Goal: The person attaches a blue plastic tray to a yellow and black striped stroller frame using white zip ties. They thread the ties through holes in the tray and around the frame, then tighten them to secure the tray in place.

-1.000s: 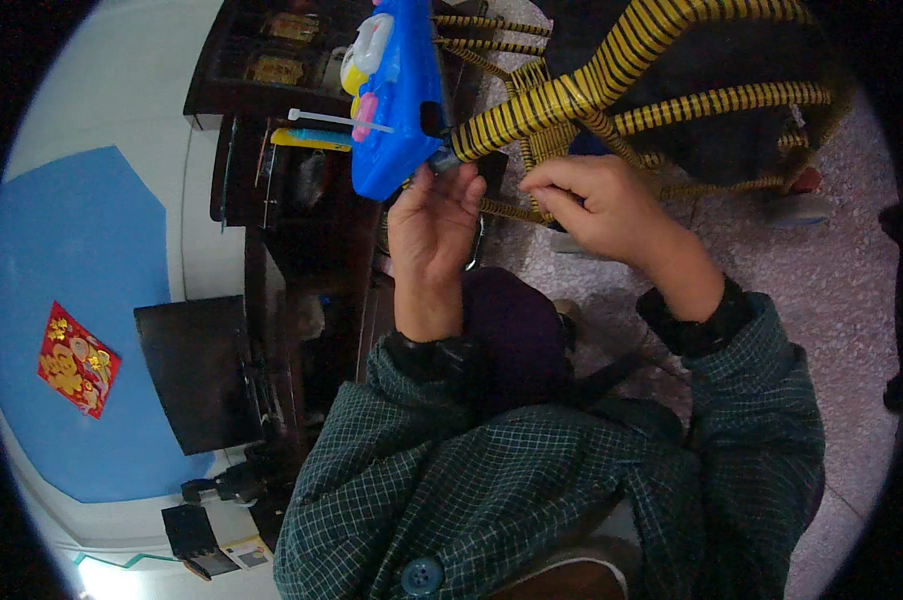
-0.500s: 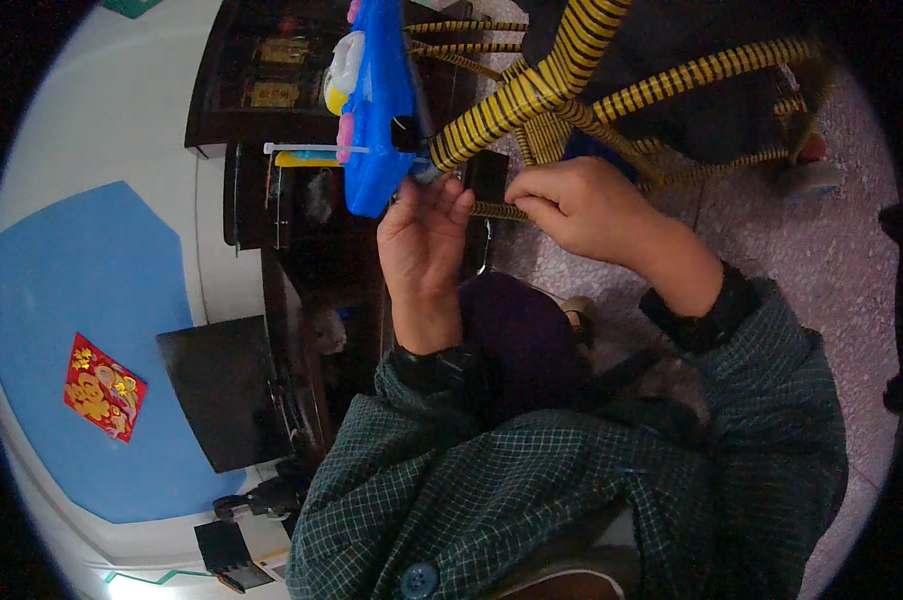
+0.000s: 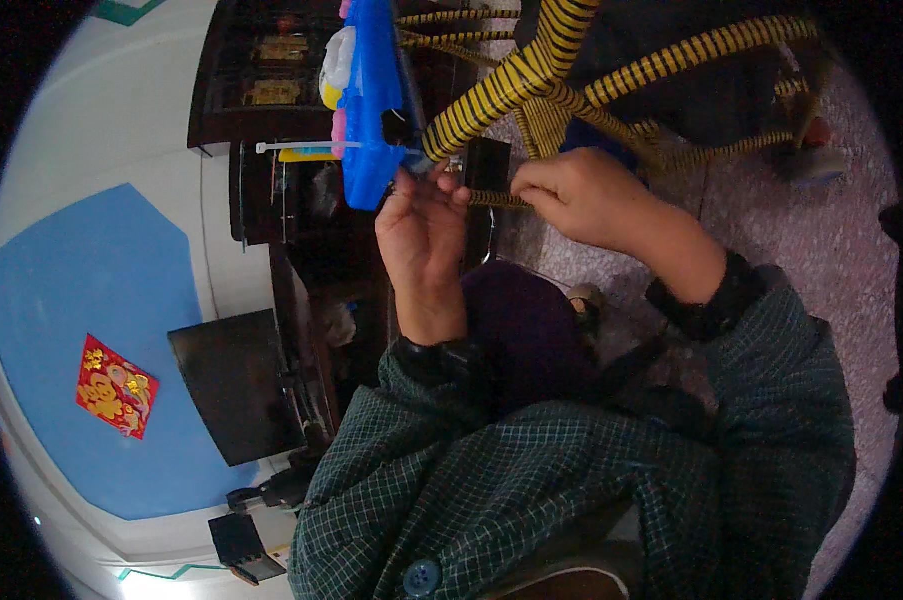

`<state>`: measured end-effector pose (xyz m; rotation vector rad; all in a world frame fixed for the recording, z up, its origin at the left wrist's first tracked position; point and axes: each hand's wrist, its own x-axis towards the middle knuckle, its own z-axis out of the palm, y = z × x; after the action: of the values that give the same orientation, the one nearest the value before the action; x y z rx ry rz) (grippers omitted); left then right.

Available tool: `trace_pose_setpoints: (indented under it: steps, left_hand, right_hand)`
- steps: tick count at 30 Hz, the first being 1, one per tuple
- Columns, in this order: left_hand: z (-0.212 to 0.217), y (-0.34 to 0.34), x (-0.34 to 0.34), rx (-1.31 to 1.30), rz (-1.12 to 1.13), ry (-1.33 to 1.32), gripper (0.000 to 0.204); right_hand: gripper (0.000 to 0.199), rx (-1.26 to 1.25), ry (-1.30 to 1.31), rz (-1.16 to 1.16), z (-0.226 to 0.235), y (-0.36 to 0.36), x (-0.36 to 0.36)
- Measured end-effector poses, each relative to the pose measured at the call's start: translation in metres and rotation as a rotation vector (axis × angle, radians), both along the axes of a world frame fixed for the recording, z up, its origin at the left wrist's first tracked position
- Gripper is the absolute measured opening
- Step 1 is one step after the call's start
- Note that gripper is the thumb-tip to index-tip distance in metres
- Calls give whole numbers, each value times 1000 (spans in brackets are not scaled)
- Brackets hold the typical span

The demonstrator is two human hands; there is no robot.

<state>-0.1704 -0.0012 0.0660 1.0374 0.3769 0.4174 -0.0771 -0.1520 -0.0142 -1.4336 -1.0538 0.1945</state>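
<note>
A blue plastic panel [image 3: 377,95], seen nearly edge-on, carries raised white, yellow and pink shapes. It sits against a thick yellow-and-black striped tube [image 3: 487,110]. Out of its left side sticks a thin white cable tie [image 3: 297,147]. My left hand [image 3: 427,225], palm toward me, has its thumb and curled fingers closed at the panel's lower end, by the tube's end; its exact grip is partly hidden. To the right, my right hand [image 3: 582,200] is closed in a pinch. Whatever its fingertips hold is too small to make out. A thinner striped tube [image 3: 497,199] passes behind, between both hands.
More striped tubes [image 3: 702,70] form a frame on the right, above the speckled floor [image 3: 772,240]. Dark wooden furniture [image 3: 252,75] stands at the left, with a dark screen [image 3: 237,385] below it. A red diamond-shaped decoration [image 3: 117,387] hangs on a blue wall area [image 3: 82,280].
The view has shifted slightly. My right hand is turned a little and sits slightly farther from my left hand. Both hands keep nearly the same pose, and the panel stays by my left hand.
</note>
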Motion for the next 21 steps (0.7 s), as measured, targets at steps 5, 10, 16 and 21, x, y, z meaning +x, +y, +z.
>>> trace_pose_setpoints:
  steps: [5, 10, 16, 21]
  left_hand:
    - [2, -1, 2, 61, 0, 41, 27]
    - [3, 2, 0, 83, -68, 85, 29]
    - [9, -12, -4, 263, 2, 186, 28]
    - [6, -39, -5, 999, 318, 163, 23]
  right_hand:
    - [17, -16, -25, 13, -3, 2, -1]
    - [18, -16, -14, 12, -4, -1, 0]
    - [14, -3, -75, -38, 0, -7, 3]
    - [19, -94, -11, 32, 6, -13, 3]
